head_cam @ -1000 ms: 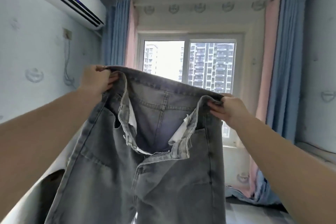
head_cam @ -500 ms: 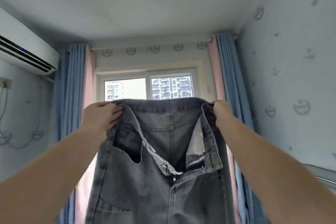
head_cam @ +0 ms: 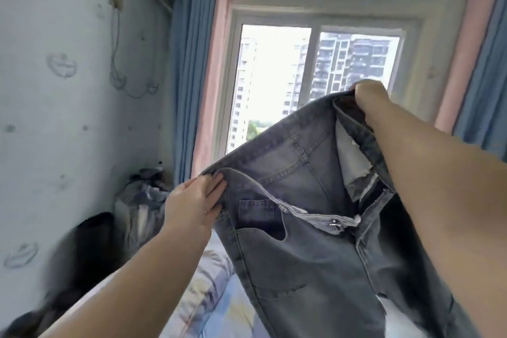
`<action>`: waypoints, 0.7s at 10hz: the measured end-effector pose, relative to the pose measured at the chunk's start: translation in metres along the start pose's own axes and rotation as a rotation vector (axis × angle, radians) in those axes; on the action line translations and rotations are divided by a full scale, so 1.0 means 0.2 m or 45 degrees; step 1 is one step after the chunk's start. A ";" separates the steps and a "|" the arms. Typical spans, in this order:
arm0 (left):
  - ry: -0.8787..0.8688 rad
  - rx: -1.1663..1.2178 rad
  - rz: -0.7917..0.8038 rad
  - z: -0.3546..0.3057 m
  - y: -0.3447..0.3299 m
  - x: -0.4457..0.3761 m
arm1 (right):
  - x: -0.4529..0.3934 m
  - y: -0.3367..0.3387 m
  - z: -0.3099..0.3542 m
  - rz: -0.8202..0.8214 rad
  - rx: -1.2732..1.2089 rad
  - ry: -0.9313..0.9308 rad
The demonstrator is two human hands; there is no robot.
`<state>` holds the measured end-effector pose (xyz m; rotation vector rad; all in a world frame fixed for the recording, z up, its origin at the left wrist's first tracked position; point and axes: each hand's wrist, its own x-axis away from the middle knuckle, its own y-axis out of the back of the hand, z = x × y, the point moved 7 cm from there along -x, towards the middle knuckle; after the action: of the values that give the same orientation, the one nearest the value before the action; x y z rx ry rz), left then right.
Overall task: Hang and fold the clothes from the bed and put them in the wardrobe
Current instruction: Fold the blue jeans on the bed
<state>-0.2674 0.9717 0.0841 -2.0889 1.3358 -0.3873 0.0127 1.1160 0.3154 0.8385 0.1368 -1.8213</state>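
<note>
So this looked like the start of the folding step: the grey jeans (head_cam: 315, 241) were up in the air, held by the waistband at both ends. The left hand (head_cam: 193, 204) pinched the lower end, fingers curled over the edge. The right hand (head_cam: 369, 99) gripped the higher end, fingers wrapped in the denim, so the band ran tilted up toward it. The fly hung open between the two grips and the legs dropped away below them, over the bed (head_cam: 203, 282).

My guess for the next move: bring the two grips together so one leg lies on the other, keeping hold of both ends so the fabric doesn't sag.

Hard to see: the legs ran off the bottom edge, so no idea if they were twisted. Past the left hand sat a blurry clothes pile (head_cam: 142, 200), can't tell what's in it. No wardrobe in view.
</note>
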 end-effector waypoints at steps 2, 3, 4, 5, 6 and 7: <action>0.346 -0.023 -0.526 0.52 1.25 0.00 | 0.60 -1.30 -0.64 0.581 0.342 -0.220; 0.500 -0.001 -0.757 0.71 1.84 0.02 | 1.01 -1.94 -0.98 0.864 0.402 -0.297; 0.614 -0.040 -0.920 0.78 2.37 -0.09 | 1.34 -2.49 -1.20 0.999 0.477 -0.343; 0.683 -0.104 -0.983 0.79 2.82 -0.33 | 1.58 -3.00 -1.40 1.060 0.490 -0.461; 0.729 -0.150 -1.091 0.77 3.28 -0.59 | 1.75 -3.57 -1.52 1.084 0.473 -0.497; 0.800 -0.212 -1.203 0.78 3.69 -0.80 | 1.97 -4.07 -1.58 1.147 0.450 -0.552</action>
<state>-0.7772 0.9511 -0.4949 -2.7689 0.5567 -1.4531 -0.6059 1.2967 -0.3922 0.5712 -0.7480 -1.1216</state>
